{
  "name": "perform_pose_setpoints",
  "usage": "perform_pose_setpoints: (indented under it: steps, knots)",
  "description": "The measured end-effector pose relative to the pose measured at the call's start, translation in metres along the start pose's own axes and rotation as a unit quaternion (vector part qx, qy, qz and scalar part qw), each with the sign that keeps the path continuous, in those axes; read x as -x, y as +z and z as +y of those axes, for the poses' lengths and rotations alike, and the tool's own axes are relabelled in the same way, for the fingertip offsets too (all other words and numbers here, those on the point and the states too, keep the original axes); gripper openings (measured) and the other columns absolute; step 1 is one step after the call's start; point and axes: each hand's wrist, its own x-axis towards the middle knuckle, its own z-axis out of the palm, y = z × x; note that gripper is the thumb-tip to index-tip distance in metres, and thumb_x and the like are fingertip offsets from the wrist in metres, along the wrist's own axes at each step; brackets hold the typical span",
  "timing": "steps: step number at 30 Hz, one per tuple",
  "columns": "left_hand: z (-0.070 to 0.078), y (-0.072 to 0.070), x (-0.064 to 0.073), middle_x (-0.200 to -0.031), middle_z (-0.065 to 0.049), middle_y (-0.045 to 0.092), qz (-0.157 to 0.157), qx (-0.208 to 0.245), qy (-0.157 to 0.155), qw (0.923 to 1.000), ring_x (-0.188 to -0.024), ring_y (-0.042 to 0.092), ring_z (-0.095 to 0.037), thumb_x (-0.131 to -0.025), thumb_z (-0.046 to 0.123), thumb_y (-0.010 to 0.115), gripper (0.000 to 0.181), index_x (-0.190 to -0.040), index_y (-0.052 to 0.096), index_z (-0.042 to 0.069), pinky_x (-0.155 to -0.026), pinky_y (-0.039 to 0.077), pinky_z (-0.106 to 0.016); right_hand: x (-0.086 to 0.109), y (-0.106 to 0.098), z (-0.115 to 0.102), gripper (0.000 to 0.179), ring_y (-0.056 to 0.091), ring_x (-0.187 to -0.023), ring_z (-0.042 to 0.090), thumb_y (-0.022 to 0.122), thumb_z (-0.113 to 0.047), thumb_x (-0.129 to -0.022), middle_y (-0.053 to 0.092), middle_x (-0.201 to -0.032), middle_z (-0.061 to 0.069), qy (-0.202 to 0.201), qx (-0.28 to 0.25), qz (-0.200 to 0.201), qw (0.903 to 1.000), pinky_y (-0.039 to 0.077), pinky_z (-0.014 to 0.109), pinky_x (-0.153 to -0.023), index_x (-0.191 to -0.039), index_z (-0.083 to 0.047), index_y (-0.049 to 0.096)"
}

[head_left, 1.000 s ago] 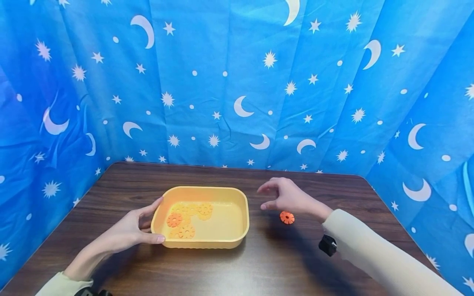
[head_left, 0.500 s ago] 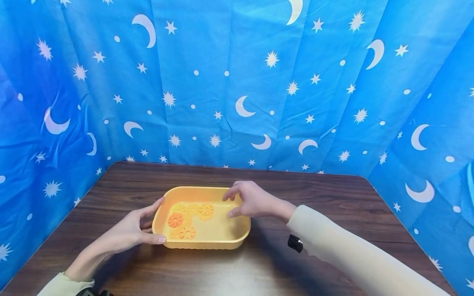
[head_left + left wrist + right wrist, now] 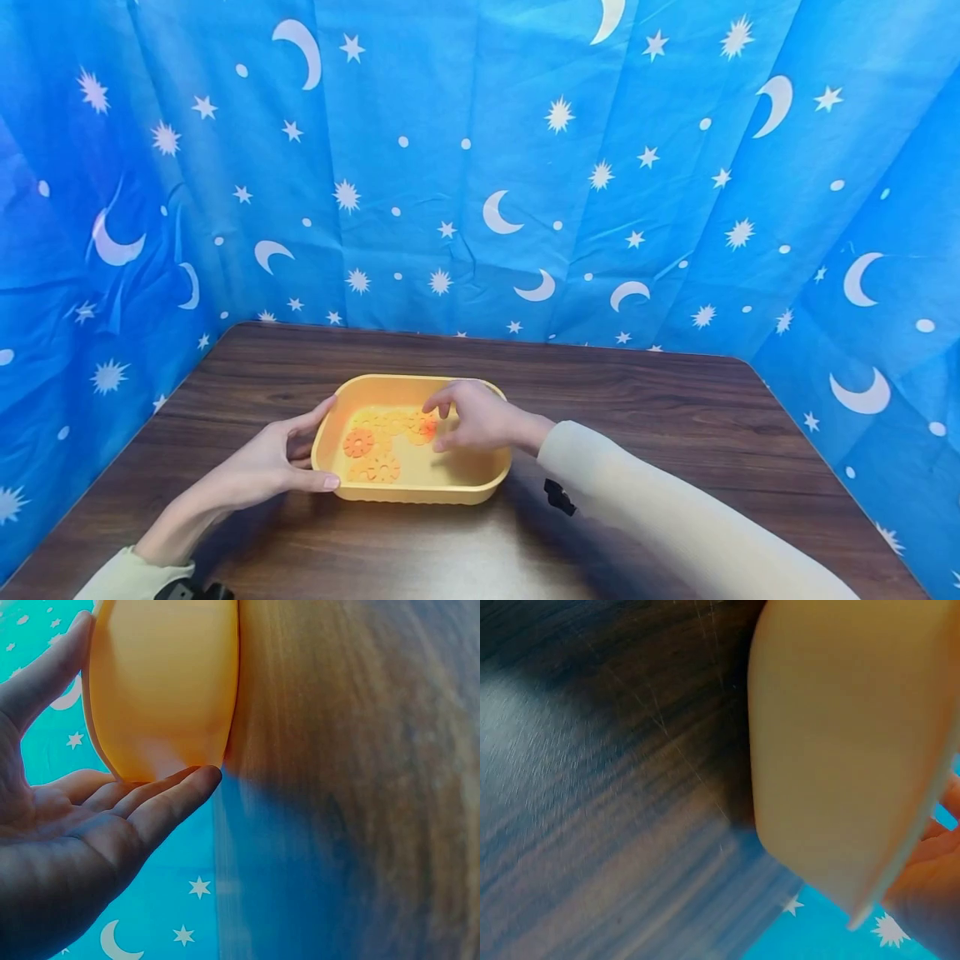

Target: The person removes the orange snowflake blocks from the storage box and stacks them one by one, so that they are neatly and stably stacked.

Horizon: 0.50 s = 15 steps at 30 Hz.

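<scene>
Orange-red disc (image 3: 428, 429) within the tray's (image 3: 420, 495) outline, by the right hand (image 3: 478, 417).
A careless fingertip could knock it onto the paler discs (image 3: 352, 444) lying inside leftward. Right fingers half-curled, thumb apart, hold unclear; the left hand (image 3: 258, 465) grips the tray's end, thumb opposing fingers.

Bin (image 3: 412, 495) on table (image 3: 645, 400), left of table centre; curtain (image 3: 420, 167) behind the table and along both sides.
Discs (image 3: 358, 442) lie inside the bin, grouped in its left half: some along the back, some front-left, some overlapping; right part of the bin floor is under the right hand (image 3: 480, 418). That hand is over the bin's right half, fingertips just beside the rightmost discs, contact unclear. Left hand (image 3: 255, 462) is at the bin's left end, thumb on the front-left corner, fingers behind it.
</scene>
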Motion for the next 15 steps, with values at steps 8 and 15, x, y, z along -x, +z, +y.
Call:
perform_pose_setpoints:
  steps: [8,15]
  knots:
    - [0.002,0.0,0.0,-0.165,-0.035,0.024,0.004,-0.004,-0.004,1.0,-0.139,0.048,-0.054,-0.082,0.02,0.093,0.115,-0.168,0.018,0.005,-0.104,0.053,-0.05,-0.009,0.009,0.003,0.058,0.056,-0.089,0.017,0.094,-0.019,-0.081,0.066,-0.097,0.004,0.055,-0.022,-0.014,0.9982,0.05,0.027,-0.077,-0.133,-0.006,0.071]
    - [0.001,0.0,0.001,-0.166,-0.035,0.024,0.005,-0.01,-0.006,0.9999,-0.138,0.048,-0.054,-0.082,0.021,0.093,0.115,-0.168,0.018,0.005,-0.105,0.052,-0.051,-0.017,0.013,0.003,0.062,0.055,-0.081,0.016,0.094,-0.02,-0.082,0.063,-0.087,0.001,0.071,-0.026,-0.024,0.9969,0.048,0.026,-0.072,-0.137,-0.006,0.069]
